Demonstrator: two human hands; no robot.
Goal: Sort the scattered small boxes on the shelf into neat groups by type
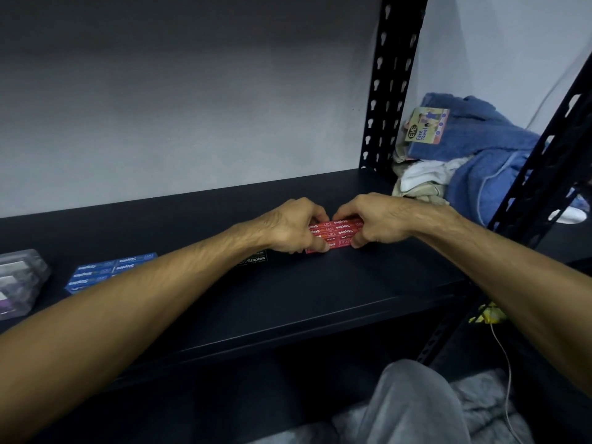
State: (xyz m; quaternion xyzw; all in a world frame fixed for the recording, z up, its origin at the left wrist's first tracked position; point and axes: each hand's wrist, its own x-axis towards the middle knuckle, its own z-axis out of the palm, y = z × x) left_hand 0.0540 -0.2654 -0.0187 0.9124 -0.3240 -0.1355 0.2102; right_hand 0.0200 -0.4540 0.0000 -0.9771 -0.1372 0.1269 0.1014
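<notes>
A group of several red staple boxes (336, 235) lies flat on the dark shelf (288, 299), packed side by side. My left hand (288, 227) grips the group's left end, fingers curled over it. My right hand (379, 221) grips the right end the same way. Just left of them, partly under my left forearm, sits a black staple box (256, 259). Farther left lies a flat block of several blue staple boxes (105, 271).
Clear plastic containers (19, 280) stand at the shelf's far left edge. A black perforated upright (390, 81) rises at the back right. Beyond it lies a pile of blue towels (480, 149) with a "face towel" label and white cloth. A thin white cable (506, 363) hangs low right.
</notes>
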